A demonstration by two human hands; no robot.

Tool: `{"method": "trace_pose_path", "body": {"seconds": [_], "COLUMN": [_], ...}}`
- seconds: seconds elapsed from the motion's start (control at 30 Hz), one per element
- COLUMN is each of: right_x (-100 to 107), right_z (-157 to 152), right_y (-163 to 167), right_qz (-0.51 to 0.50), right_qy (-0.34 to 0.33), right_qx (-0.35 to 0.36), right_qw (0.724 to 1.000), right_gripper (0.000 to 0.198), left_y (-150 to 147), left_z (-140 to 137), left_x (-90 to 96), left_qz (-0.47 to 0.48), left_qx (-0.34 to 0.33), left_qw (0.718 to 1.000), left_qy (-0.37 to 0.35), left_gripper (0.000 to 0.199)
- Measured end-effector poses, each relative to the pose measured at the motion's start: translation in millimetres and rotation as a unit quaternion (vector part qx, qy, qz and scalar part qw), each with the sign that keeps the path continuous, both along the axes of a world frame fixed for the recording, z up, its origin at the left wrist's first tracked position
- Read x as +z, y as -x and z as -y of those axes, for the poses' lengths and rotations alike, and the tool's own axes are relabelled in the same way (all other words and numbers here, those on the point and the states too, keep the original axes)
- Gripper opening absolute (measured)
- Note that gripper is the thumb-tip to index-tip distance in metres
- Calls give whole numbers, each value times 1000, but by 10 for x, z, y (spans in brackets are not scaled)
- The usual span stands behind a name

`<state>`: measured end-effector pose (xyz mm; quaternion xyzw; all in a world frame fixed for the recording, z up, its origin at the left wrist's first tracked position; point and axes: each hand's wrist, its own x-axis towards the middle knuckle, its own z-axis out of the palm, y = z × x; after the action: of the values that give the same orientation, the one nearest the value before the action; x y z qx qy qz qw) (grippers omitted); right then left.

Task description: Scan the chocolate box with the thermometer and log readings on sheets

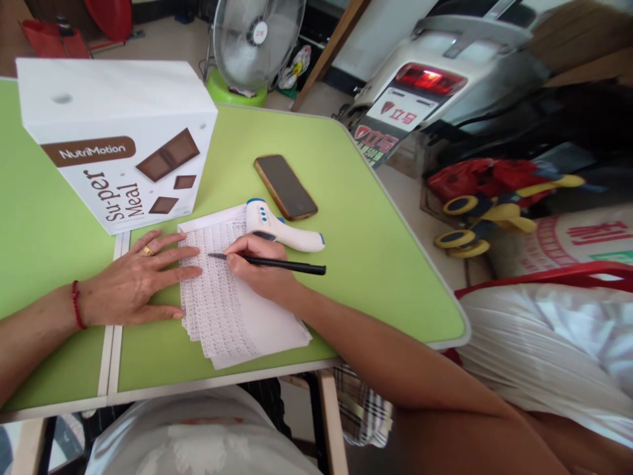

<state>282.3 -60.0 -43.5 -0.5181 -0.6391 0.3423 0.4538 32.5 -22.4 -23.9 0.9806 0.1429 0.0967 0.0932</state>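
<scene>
My right hand [260, 264] is closed around a black pen [291, 265], whose tip points left over the written lines. Under it lies a stack of paper sheets [217, 310], covered in rows of small handwriting on the left and blank toward the lower right. My left hand [136, 280] rests flat with fingers spread, its fingertips on the left edge of the sheets. A white and blue infrared thermometer [287, 232] lies across the top right of the paper, beyond my right hand. Whether the pen tip touches the paper I cannot tell.
A white NutriMotion box [119, 125] stands at the table's back left. Beyond the thermometer lies a smartphone [285, 186] in a brown case. The green table [386, 264] ends at a pale rim. Behind are a fan [260, 39] and a white scooter [445, 63].
</scene>
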Motion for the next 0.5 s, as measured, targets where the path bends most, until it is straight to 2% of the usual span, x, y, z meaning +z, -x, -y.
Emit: {"method": "trace_pose_path", "body": {"seconds": [0.3,0.5], "right_x": [-16,-11], "right_z": [-2,-9], "right_y": [-12,-23], "right_qz": [-4,-17], "right_qy": [-20,-11], "right_qx": [19,0], "right_qw": [1000,1000], "right_gripper": [7,6], "left_y": [9,8], "left_z": [-8,-2], "left_x": [-9,-13], "left_qz": [-2,-3], "left_qx": [0,-2], "left_qw": [1000,1000], "left_qy": [-12,-13], "left_gripper": [55,54]}}
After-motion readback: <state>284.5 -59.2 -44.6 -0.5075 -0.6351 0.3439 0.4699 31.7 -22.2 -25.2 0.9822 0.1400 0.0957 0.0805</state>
